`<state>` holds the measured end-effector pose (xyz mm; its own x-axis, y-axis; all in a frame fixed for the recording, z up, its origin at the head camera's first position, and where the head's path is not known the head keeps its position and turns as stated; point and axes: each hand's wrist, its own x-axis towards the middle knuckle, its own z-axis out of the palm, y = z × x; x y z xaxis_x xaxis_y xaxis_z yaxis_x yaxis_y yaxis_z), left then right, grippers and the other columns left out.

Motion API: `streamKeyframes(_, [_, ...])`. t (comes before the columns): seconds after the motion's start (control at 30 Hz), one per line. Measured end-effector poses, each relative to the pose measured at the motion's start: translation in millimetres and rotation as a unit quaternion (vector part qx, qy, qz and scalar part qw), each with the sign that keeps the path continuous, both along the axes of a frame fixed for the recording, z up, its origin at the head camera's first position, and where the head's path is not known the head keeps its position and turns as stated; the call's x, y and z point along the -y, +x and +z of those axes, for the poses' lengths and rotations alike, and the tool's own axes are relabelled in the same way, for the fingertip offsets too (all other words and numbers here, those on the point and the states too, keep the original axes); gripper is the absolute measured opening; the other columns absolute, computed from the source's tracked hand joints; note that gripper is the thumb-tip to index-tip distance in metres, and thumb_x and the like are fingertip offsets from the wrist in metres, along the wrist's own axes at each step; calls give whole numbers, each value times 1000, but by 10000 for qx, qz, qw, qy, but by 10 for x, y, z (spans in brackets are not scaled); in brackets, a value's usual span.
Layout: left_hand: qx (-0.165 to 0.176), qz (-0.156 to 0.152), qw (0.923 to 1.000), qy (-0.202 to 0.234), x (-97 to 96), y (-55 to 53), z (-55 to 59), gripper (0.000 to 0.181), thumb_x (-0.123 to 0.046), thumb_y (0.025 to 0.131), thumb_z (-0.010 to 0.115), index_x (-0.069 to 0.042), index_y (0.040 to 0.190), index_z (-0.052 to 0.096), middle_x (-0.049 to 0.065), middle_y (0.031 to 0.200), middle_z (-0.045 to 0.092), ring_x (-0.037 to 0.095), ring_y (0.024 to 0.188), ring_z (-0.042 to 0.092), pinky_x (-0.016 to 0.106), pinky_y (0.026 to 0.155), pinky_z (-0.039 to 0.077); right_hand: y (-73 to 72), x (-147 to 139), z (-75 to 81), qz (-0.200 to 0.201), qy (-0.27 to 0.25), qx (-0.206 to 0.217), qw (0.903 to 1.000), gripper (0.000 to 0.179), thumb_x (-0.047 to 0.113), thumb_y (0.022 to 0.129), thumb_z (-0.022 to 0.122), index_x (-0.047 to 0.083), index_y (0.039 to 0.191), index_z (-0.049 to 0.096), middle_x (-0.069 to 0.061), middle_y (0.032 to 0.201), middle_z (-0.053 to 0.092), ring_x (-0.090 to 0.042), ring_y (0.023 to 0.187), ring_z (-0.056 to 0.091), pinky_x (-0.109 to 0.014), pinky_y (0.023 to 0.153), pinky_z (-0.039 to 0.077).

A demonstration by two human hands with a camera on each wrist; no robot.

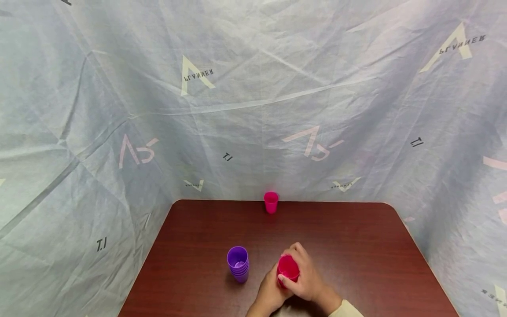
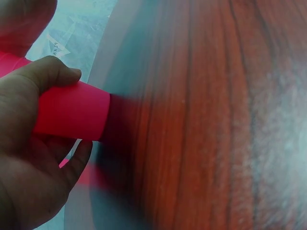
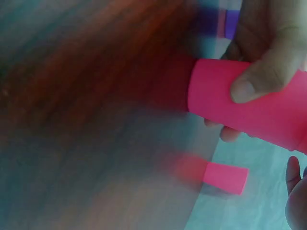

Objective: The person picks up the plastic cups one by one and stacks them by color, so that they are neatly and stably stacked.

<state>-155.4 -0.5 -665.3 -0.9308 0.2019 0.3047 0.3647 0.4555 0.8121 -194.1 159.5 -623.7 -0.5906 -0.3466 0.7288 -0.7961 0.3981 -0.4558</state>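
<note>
Both hands are on a stack of pink cups (image 1: 288, 267) near the table's front, mouth up. Rim edges on it show in the left wrist view. My left hand (image 1: 271, 291) grips the lower part, thumb on one side and fingers on the other, as the left wrist view shows. Higher up, near the rim, my right hand (image 1: 308, 276) holds the stack with its thumb at the near side and fingers behind. In the right wrist view only a bit of the right hand (image 3: 297, 203) shows at the edge. A stack of purple cups (image 1: 238, 264) stands to the left.
A single pink cup (image 1: 271, 202) stands upright at the far edge of the brown wooden table (image 1: 336, 233). Grey printed sheeting (image 1: 253, 145) hangs behind the table and along both sides.
</note>
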Motion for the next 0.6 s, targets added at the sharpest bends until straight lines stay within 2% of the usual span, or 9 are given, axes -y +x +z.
streamKeyframes(0.1, [-195,16,9998,-38,-1,7,-13,75,-9,75,83,-9,145,56,8,124,77,14,112,73,32,97,61,28,11,-28,-146,145,101,9997,55,35,67,83,11,114,67,3,108,55,-5,93,54,-18,71,51])
streamKeyframes(0.2, [-190,-23,9998,39,-3,10,-22,77,-6,74,80,-9,146,55,8,125,76,13,114,72,31,99,60,60,26,-28,-308,220,234,9990,54,33,65,83,12,113,68,3,108,54,-5,93,54,-19,70,50])
streamKeyframes(0.3, [-199,-131,9996,151,7,5,-37,77,-6,75,80,-7,147,54,9,127,76,13,115,72,31,100,60,87,53,-14,-318,175,386,9986,55,29,63,84,13,114,67,2,108,53,-7,93,53,-20,70,50])
streamKeyframes(0.43, [-450,-270,9986,108,33,-14,-44,77,-5,76,80,-4,147,52,11,127,75,16,115,73,33,100,60,111,80,-17,-331,100,521,9980,59,24,61,83,13,116,66,1,110,52,-7,94,53,-20,70,51])
streamKeyframes(0.6, [-368,-265,9990,-2,39,-11,14,74,-14,82,83,-9,148,52,9,132,73,18,119,71,34,101,60,114,81,-52,-404,128,601,9973,62,24,59,82,14,118,65,-1,114,52,-9,97,54,-22,71,52])
